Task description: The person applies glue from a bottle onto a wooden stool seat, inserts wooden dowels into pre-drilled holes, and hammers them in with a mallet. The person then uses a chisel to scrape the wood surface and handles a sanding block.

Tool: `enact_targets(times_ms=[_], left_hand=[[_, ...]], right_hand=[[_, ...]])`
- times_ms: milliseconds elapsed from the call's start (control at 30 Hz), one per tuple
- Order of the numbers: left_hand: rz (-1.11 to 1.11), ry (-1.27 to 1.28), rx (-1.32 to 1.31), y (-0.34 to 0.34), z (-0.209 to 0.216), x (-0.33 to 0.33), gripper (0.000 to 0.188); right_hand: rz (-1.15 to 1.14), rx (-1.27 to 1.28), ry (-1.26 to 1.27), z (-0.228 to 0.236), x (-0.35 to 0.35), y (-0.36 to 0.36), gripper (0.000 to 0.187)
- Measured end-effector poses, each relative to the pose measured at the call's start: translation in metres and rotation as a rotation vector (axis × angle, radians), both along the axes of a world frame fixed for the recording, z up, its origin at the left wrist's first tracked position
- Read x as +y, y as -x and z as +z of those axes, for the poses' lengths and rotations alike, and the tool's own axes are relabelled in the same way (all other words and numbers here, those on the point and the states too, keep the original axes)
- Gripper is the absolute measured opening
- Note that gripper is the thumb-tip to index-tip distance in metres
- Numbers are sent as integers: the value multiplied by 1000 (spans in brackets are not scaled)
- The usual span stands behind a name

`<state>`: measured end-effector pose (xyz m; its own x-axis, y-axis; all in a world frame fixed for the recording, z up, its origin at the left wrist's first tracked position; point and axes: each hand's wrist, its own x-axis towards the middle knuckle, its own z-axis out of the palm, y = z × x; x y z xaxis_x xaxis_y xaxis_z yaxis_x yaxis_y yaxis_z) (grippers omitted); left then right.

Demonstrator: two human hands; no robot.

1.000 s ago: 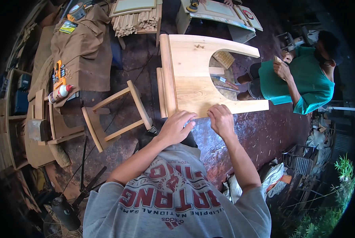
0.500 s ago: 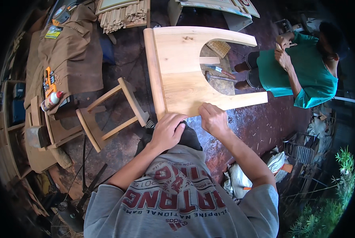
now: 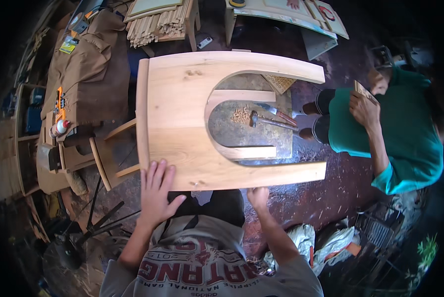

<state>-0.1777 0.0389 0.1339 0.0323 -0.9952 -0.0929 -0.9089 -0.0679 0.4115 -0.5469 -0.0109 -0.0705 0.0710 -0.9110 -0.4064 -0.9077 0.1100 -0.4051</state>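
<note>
A pale wooden stool (image 3: 177,119) lies on its side in front of me, its U-cut leg panel facing up and its rounded seat edge at the left. My left hand (image 3: 157,190) rests on the near left corner of the panel, fingers stretched out and thumb apart. At the near edge, further right, my right hand (image 3: 258,198) is closed on the panel; its fingertips are hidden. Through the cut-out I see a second U-cut panel (image 3: 254,152), a hammer (image 3: 269,122), a red-handled tool (image 3: 284,118) and a pile of wooden dowels (image 3: 241,115).
A co-worker in a green shirt (image 3: 380,133) holds a small wooden piece (image 3: 364,91) at the right. Another wooden frame (image 3: 100,161) stands at the left, near a cloth-covered bench (image 3: 98,94) with a glue bottle (image 3: 59,128). Wood strips (image 3: 160,24) are stacked at the back.
The stool has shifted left and nearer in view. My left hand has moved left and flattened on the panel; my right hand is lower at the near edge. The co-worker's hands have moved.
</note>
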Motion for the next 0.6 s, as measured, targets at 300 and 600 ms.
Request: enact_targets(times_ms=[300,600], left_hand=[[304,-9,205,19,-10,-17,52],[409,-11,181,37,0,-22,46]], right_hand=[[-10,185,331,-236,-270,106,62],[279,529,332,-230,-301,110,37]])
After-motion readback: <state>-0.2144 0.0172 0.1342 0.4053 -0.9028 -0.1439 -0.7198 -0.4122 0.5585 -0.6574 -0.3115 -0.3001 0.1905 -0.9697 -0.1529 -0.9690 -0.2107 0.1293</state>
